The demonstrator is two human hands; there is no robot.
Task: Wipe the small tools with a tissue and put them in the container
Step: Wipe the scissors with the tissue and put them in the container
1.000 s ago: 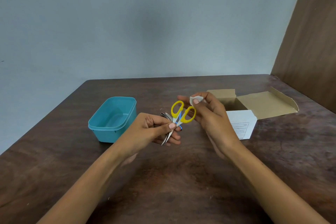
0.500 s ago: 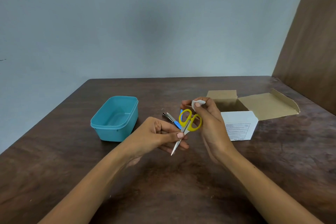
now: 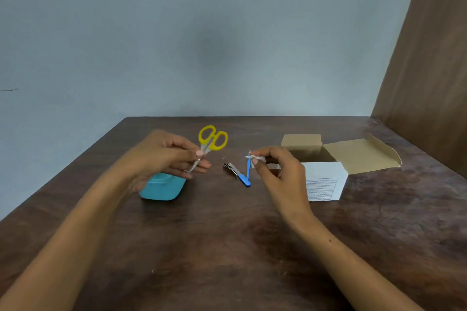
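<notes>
Left hand [image 3: 161, 156] pinching scissors [image 3: 208, 146] by the blades, yellow handles up, just above the teal container [image 3: 161, 188] on the bench [image 3: 227, 247]. Right hand [image 3: 278, 171] pinching a small tissue [image 3: 255, 158] between thumb and forefinger, over two blue-handled tools [image 3: 242, 177] lying on the bench between container and open box [image 3: 326, 179].

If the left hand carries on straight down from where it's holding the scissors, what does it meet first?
Probably the teal container: the left hand hangs over it, scissors blades down. Depth is unclear.
</notes>
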